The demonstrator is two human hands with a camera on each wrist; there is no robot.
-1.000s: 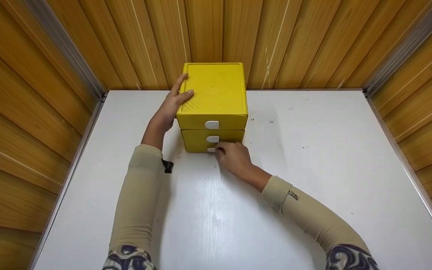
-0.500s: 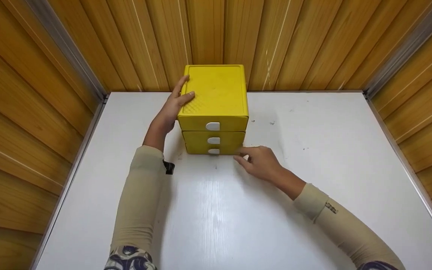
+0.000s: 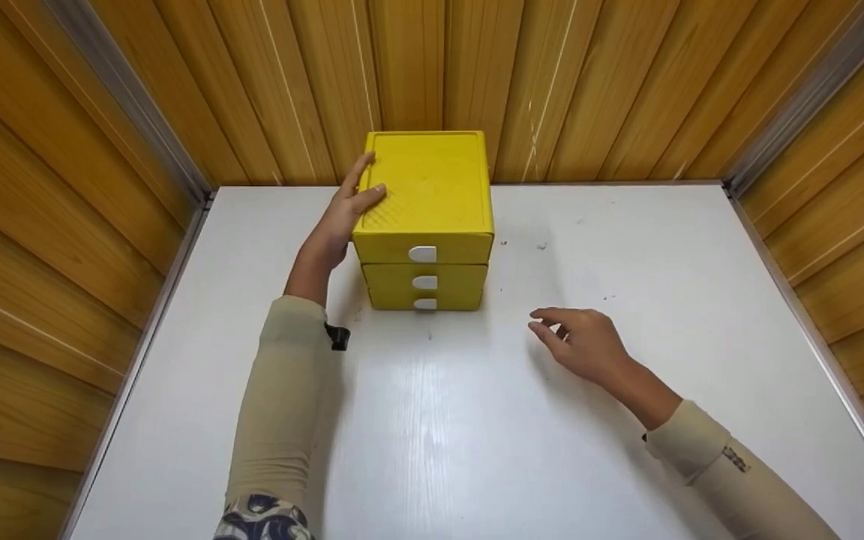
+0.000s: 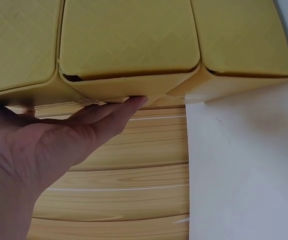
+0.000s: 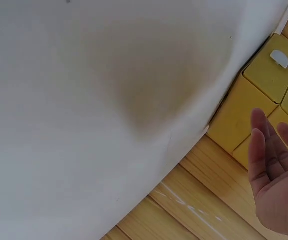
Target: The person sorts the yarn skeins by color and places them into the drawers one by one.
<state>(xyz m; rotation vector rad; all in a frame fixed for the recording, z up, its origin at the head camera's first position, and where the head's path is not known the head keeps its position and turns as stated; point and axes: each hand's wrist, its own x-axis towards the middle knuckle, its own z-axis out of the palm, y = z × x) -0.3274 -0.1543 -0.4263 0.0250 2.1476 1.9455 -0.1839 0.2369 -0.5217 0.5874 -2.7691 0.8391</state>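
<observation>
A yellow drawer cabinet (image 3: 426,180) stands at the back of the white table, its three stacked drawers pushed in. Each drawer front bears a white rounded tab, such as the top tab (image 3: 423,253). My left hand (image 3: 338,217) lies along the cabinet's left side, thumb on the top edge and fingers extended. In the left wrist view those straight fingers (image 4: 98,120) rest against the yellow wall. My right hand (image 3: 586,341) hovers over the table to the right of the cabinet's front, touching nothing. Its fingers are loosely bent, with a gap between thumb and forefinger.
The white table (image 3: 417,420) reaches back to wood-plank walls (image 3: 589,90) behind and on both sides. Metal strips (image 3: 822,330) border the table's sides. Small marks (image 3: 541,246) dot the surface right of the cabinet.
My right hand has let go of the bottom drawer's tab and moved right and toward me, its fingers loosening. My left hand stays on the cabinet's side.
</observation>
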